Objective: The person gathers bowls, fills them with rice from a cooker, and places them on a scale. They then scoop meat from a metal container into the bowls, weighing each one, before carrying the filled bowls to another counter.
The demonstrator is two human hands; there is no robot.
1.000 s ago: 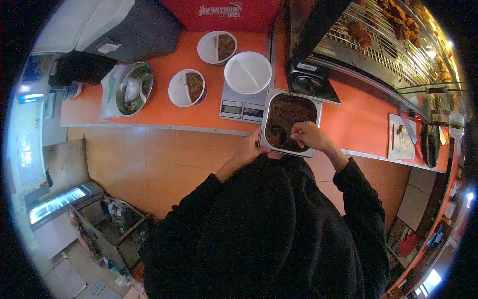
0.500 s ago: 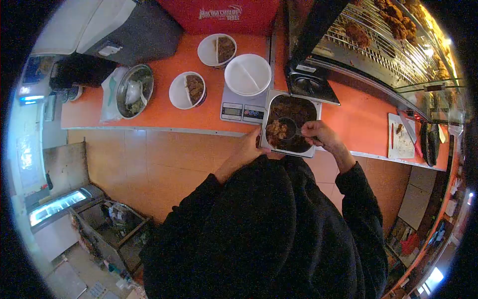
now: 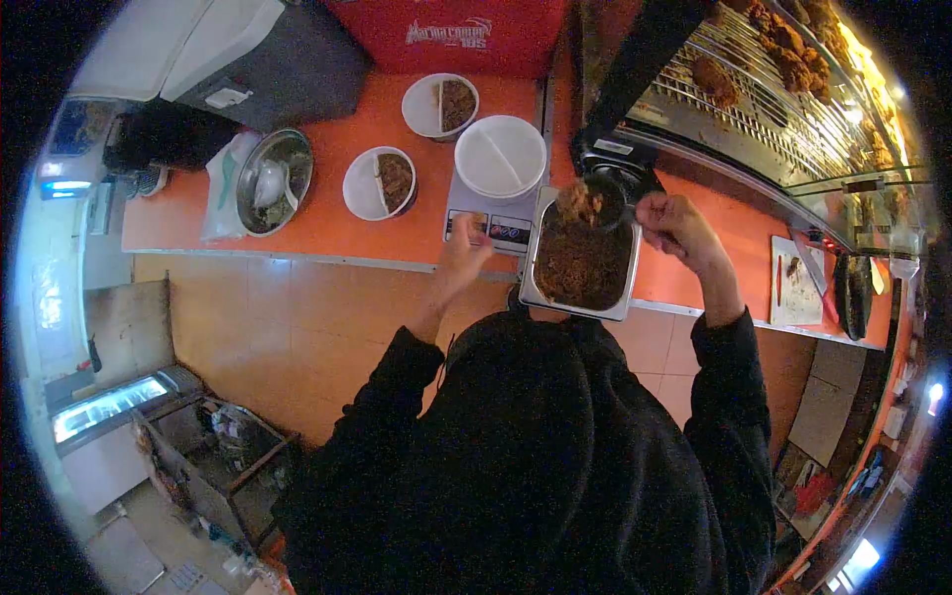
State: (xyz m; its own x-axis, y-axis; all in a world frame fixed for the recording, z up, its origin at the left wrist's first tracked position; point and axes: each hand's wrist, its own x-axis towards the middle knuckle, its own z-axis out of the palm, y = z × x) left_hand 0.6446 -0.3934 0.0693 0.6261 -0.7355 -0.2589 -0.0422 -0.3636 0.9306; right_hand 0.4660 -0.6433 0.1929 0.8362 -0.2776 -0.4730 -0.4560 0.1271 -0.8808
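Observation:
My right hand (image 3: 684, 233) is closed round the handle of a dark ladle (image 3: 617, 206). Brown chunky food (image 3: 578, 205) fills the ladle, which hangs over the far end of a steel food pan (image 3: 529, 288). More brown minced food (image 3: 585, 263) lies in that pan. My left hand (image 3: 463, 260) holds nothing; its fingers are slightly bent and apart, at the front of a digital scale (image 3: 464, 226). On the scale stands a white round bowl (image 3: 486, 164) with a divider and no food in it.
Two more divided bowls, one farther back (image 3: 422, 104) and one to the left (image 3: 363, 190), each have brown food in one half. A steel bowl (image 3: 302, 164) with a white scoop stands farther left. Right are a fried-food display (image 3: 714, 109) and a cutting board (image 3: 793, 288).
My right hand has lifted the loaded ladle out of the pan's near part, up and away from me. My left hand has let go of the pan's edge and moved left toward the scale.

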